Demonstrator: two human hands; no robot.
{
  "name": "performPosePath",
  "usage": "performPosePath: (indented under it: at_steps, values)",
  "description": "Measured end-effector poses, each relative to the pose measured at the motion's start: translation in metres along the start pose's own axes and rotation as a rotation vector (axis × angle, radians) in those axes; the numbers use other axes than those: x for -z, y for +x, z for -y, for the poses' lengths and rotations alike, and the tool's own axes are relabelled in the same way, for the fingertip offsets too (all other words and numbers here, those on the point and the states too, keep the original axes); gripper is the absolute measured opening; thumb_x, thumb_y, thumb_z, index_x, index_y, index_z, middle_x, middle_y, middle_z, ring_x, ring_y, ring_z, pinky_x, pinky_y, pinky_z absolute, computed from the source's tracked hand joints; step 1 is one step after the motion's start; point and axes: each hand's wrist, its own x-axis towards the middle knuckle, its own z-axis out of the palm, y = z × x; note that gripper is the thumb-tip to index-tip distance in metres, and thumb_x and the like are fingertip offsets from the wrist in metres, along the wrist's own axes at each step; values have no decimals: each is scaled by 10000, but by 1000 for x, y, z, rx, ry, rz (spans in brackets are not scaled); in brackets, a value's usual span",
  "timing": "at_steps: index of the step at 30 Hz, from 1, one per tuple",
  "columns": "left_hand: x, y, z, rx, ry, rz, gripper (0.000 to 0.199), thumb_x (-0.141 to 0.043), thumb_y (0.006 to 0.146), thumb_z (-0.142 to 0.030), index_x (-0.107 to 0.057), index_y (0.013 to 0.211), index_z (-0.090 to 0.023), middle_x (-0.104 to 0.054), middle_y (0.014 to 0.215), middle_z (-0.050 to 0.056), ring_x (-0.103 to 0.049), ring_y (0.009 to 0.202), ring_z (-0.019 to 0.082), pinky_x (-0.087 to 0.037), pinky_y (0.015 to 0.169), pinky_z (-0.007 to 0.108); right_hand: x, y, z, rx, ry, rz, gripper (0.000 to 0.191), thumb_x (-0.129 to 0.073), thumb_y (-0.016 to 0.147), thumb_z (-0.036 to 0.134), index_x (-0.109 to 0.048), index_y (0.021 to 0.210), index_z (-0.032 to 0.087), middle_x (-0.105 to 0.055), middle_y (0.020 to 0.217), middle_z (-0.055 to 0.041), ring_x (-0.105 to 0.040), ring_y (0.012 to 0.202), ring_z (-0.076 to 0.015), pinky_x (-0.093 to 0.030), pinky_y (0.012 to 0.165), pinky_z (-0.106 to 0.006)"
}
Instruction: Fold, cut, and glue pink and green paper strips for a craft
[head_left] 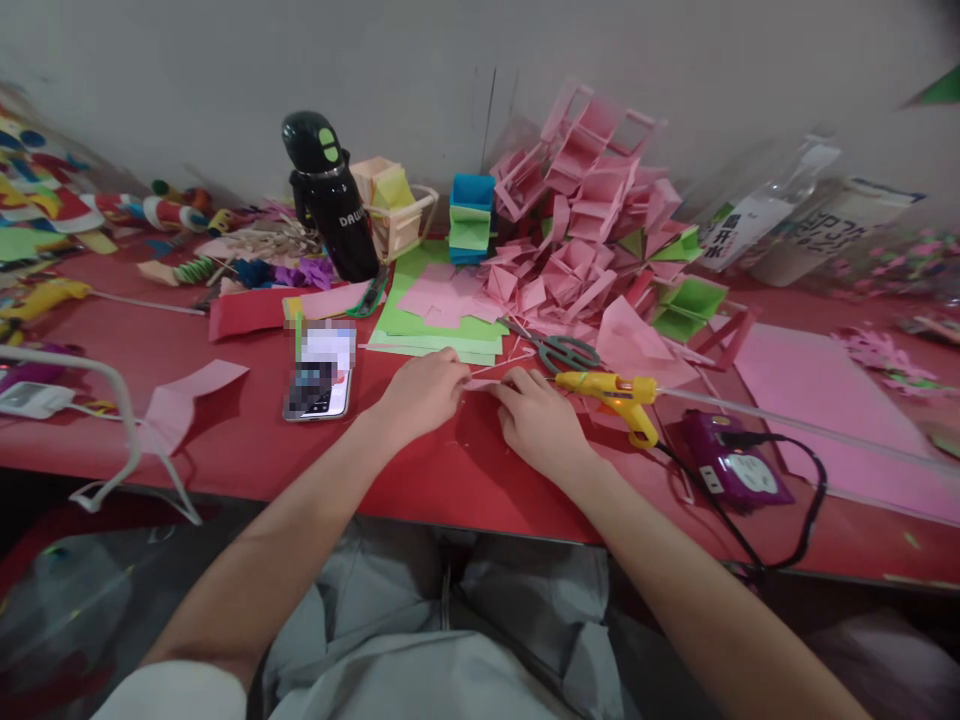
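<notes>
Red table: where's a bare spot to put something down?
The red table is bare between the bent pink strip and the phone, and, tiny bits aside, between the left hand, right hand and near edge. It's crowded behind the hands with scissors and piled pink paper, and right, around the glue gun.

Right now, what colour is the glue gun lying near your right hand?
Yellow: the glue gun shows best in the head view.
</notes>
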Motion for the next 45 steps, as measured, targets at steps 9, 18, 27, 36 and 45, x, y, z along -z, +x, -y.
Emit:
performPosePath:
  at_steps: [9, 18, 27, 36, 45]
  values:
    - [2, 12, 28, 41, -186, 35, 133, -623, 838, -114, -689, 928, -187, -729, 986, 53, -645, 869, 196, -471, 742, 306, 7, 22, -6, -3, 73, 62, 387, -441, 893, 4, -646, 1213, 75, -670, 1174, -165, -563, 1121, -280, -456, 956, -384]
    - [8, 5, 24, -32, -205, 21, 116, -624, 843, -134, -724, 867, -185, -706, 921, 43, -635, 856, 195, -460, 753, 311, 25, 25, -7, 77, 38, 144, 260, -503, 890, 31, -715, 1016, 112, -671, 1026, -130, -589, 1018, -257, -434, 893, -355]
    - [-6, -55, -12, -41, 217, -23, 342, -461, 939, -131, -687, 1195, -148, -648, 1160, 111, -641, 1026, 268, -511, 881, 414, 16, -13, 10, 75, -53, 124, 283, -517, 901, 25, -731, 1058, 126, -670, 1072, -129, -613, 985, -274, -494, 804, -373]
    - [-31, -74, -42, 117, 186, -115, 469, -433, 970, -256, -522, 1408, -114, -538, 1405, 176, -566, 1229, 327, -487, 1017, 497, -1, -33, 29, -7, -18, -39, 397, -512, 915, 128, -638, 1292, 112, -650, 1180, -158, -603, 1038, -310, -540, 811, -402]
    - [-41, -78, -48, 168, 151, -164, 511, -453, 964, -298, -518, 1451, -155, -505, 1451, 176, -499, 1322, 337, -402, 1104, 537, -10, -35, 27, -18, 5, -97, 387, -511, 909, 137, -640, 1274, 135, -640, 1187, -148, -577, 1057, -309, -518, 859, -421]
